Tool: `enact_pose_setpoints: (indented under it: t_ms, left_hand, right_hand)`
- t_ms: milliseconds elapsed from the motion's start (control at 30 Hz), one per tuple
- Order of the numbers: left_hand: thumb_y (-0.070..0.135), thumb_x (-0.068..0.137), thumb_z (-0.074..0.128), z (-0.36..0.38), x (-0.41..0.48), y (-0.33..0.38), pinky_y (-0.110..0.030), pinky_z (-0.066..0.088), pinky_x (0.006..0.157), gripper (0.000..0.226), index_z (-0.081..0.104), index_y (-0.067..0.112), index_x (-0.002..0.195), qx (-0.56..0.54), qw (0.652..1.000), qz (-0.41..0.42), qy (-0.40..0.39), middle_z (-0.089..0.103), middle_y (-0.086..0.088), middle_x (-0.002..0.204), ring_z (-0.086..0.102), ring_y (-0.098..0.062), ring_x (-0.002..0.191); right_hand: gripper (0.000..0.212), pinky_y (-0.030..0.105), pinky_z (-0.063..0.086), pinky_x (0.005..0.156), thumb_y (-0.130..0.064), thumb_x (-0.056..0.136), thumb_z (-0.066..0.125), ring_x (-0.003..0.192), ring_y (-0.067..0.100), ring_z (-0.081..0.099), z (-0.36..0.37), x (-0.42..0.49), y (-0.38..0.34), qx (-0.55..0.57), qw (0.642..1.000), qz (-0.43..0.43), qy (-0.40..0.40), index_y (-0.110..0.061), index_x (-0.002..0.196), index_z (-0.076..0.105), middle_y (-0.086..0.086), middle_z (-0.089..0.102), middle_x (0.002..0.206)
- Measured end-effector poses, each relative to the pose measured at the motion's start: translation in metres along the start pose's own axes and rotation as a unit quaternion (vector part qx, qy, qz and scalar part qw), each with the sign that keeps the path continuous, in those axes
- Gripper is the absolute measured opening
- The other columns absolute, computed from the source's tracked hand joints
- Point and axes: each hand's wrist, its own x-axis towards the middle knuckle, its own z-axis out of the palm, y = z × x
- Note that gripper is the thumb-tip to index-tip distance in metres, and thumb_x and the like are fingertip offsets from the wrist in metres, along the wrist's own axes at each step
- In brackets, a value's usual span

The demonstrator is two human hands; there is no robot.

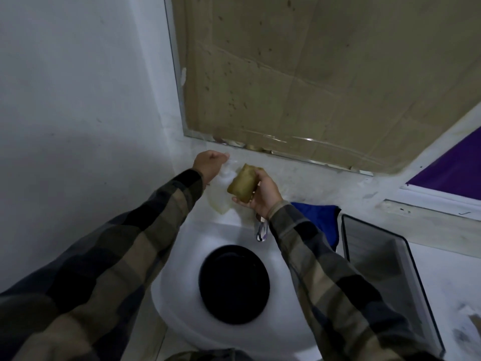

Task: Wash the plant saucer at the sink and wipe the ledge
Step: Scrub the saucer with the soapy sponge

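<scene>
A round black saucer (234, 284) lies in the white sink (182, 256). Above it, at the left end of the pale ledge (312, 178), my left hand (210, 162) grips a whitish cloth (221, 194) whose stained lower edge hangs down the ledge front. My right hand (263, 194) holds an olive-yellow block, like a sponge (242, 183), just above the ledge and right beside the cloth. A wet, yellowish patch shows on the ledge behind the block.
A chrome tap (261, 230) sticks out under my right wrist. Cardboard (312, 74) covers the window above the ledge. A blue cloth (317, 217) and a grey tray (377, 261) lie right of the sink. A white wall closes the left side.
</scene>
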Motion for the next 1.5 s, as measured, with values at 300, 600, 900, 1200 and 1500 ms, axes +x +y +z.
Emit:
enact_pose_setpoints:
  t_ms: [300, 600, 900, 1200, 1500]
  left_hand:
    - [0.035, 0.098, 0.045, 0.015, 0.000, 0.007, -0.027, 0.031, 0.087, 0.046, 0.045, 0.009, 0.136, -0.047, 0.997, -0.042, -0.047, 0.047, -0.008, 0.139, 0.046, -0.026, 0.122]
    - [0.030, 0.100, 0.043, 0.024, 0.012, 0.006, -0.026, 0.031, 0.091, 0.040, 0.051, 0.012, 0.135, -0.030, 0.996, -0.059, -0.061, 0.048, -0.006, 0.139, 0.043, -0.023, 0.127]
    - [0.027, 0.100, 0.029, 0.034, 0.054, 0.009, -0.032, 0.034, 0.088, 0.043, 0.057, 0.002, 0.119, 0.268, 0.963, -0.024, -0.022, 0.053, -0.014, 0.130, 0.050, -0.031, 0.114]
    - [0.015, 0.102, 0.029, 0.042, 0.063, 0.011, -0.036, 0.038, 0.095, 0.036, 0.057, -0.002, 0.118, 0.374, 0.927, -0.024, -0.029, 0.055, -0.019, 0.127, 0.051, -0.032, 0.116]
    - [0.016, 0.100, 0.032, 0.043, 0.060, 0.005, -0.033, 0.039, 0.085, 0.034, 0.059, -0.002, 0.111, 0.400, 0.917, -0.009, -0.012, 0.057, -0.018, 0.124, 0.055, -0.033, 0.111]
  right_hand:
    - [0.049, 0.043, 0.058, 0.058, -0.049, 0.093, 0.047, 0.104, 0.035, 0.057, 0.012, 0.011, -0.022, -0.040, 0.998, 0.007, -0.047, -0.015, 0.127, 0.048, 0.016, 0.050, 0.127]
    - [0.043, 0.051, 0.053, 0.067, -0.034, 0.100, 0.041, 0.087, 0.031, 0.059, 0.011, 0.018, -0.027, -0.063, 0.998, -0.001, -0.021, -0.009, 0.135, 0.039, 0.016, 0.052, 0.114]
    - [0.036, 0.050, 0.055, 0.058, -0.028, 0.102, 0.035, 0.079, 0.032, 0.060, 0.006, 0.016, -0.036, -0.109, 0.994, 0.010, -0.031, -0.008, 0.131, 0.041, 0.015, 0.055, 0.103]
    - [0.041, 0.051, 0.054, 0.051, -0.024, 0.103, 0.033, 0.081, 0.033, 0.058, 0.005, 0.014, -0.040, -0.090, 0.995, 0.021, -0.034, -0.005, 0.139, 0.035, 0.017, 0.047, 0.123]
    - [0.042, 0.055, 0.055, 0.059, -0.025, 0.103, 0.033, 0.084, 0.034, 0.058, 0.009, 0.013, -0.032, -0.068, 0.996, 0.029, -0.043, -0.007, 0.141, 0.030, 0.019, 0.046, 0.128]
